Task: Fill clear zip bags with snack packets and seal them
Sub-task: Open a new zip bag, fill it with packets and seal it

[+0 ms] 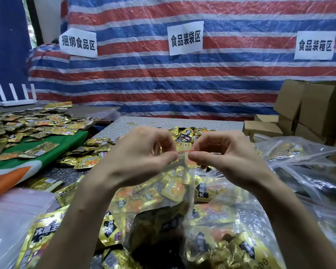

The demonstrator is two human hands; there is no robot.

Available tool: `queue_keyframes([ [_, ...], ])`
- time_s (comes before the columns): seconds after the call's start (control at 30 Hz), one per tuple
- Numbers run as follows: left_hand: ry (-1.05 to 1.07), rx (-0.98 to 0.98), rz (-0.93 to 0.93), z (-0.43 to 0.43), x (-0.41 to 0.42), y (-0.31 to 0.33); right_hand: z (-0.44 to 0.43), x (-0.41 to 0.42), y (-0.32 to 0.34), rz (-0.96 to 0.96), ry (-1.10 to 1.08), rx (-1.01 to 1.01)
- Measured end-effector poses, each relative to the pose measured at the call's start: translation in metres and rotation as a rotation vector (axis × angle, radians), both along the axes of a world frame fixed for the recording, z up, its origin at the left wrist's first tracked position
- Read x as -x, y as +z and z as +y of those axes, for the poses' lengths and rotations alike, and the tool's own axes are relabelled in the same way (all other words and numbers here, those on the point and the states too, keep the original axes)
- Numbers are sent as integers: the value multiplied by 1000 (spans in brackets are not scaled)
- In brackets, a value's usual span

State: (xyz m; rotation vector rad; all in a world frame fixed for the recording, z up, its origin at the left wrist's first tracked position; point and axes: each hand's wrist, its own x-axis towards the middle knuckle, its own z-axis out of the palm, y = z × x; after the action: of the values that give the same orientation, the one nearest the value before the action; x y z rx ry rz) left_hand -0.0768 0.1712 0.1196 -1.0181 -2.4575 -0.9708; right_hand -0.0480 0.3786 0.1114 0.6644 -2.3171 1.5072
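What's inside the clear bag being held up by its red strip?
Gold snack packets with orange and black printing fill the clear bag; the left hand and right hand pinch its red strip. Deeper packets are covered by those in front.

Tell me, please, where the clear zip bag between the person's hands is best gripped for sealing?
Pinch the red zip strip along the top edge of the clear zip bag, from above, thumb on the near face, fingers behind. The strip is a thin flat band held uppermost, while snack packets bulge the body below. Both the left hand and right hand pinch it there.
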Motion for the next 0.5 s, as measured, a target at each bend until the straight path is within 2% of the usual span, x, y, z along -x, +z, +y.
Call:
queue_keyframes([
  [0.1,12,40,31,3,-2,-1,-1,0,-1,43,-30,-61],
  [0.3,-20,-31,67,6,-2,-2,-3,1,-3,23,-7,-84],
  [0.5,-6,-43,80,8,-4,-2,-4,0,-4,85,3,-146],
])
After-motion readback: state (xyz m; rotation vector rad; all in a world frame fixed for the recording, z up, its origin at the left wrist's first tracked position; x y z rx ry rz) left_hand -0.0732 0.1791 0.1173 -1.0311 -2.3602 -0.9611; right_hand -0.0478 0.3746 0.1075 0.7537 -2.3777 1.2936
